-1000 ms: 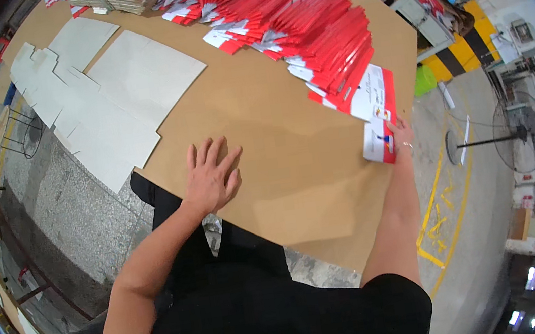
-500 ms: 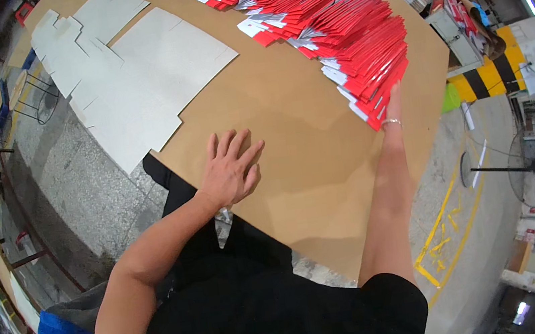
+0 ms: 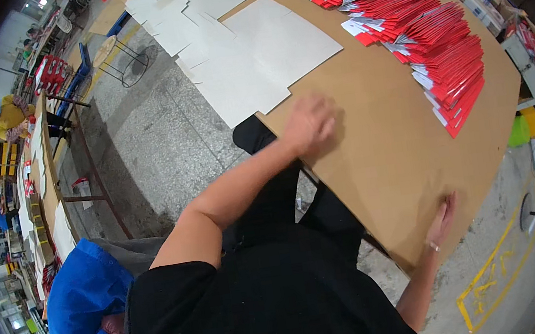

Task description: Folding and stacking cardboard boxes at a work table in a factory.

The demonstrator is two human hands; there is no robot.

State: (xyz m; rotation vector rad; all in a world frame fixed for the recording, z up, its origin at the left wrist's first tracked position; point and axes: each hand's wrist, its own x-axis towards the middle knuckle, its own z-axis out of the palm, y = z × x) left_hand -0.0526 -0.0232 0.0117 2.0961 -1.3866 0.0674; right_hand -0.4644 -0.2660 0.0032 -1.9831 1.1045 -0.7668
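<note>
White-ended red cards [image 3: 426, 34] were fanned along the table's [image 3: 398, 129] far right. Left hand [image 3: 311, 124] was blurred by its left edge, pose can't be told; right hand [image 3: 446, 216] was held straight-fingered at its near end.

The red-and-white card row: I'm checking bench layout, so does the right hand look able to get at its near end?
Probably yes. The right hand appears empty, and only brown tabletop shows between it and the near end of the card row; the arm would likely need to stretch forward.
</note>
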